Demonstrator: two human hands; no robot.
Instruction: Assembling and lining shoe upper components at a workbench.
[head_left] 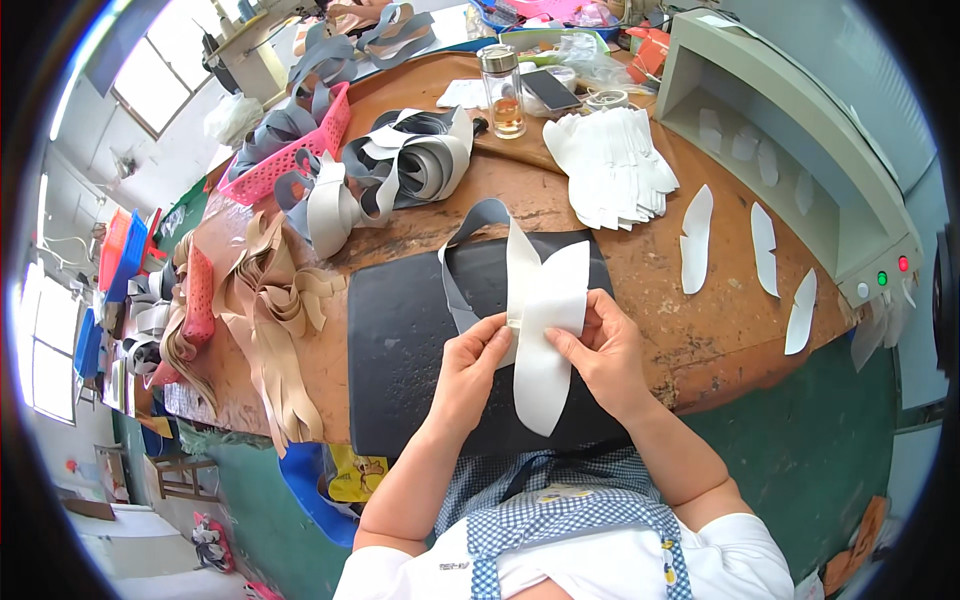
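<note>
Over a black mat (410, 370), both my hands are closed on a white cut-out piece (545, 385) with a notch at its side. My left hand (468, 370) pinches its left edge between thumb and fingertips. My right hand (608, 350) grips the right edge, thumb on top and fingers behind. Behind the piece a grey strip (455, 280) loops up and to the left, its pale side showing beside the white piece. Whether the strip is joined to the piece is hidden by my fingers and the overlap.
Rolled grey strips (425, 165), beige strips (275, 290) and a pink basket (320, 145) lie left. White pieces (612, 165) are stacked at the back, near a glass bottle (503, 95) and phone (550, 90). A grey machine (690, 60) stands right, near single pieces (697, 240).
</note>
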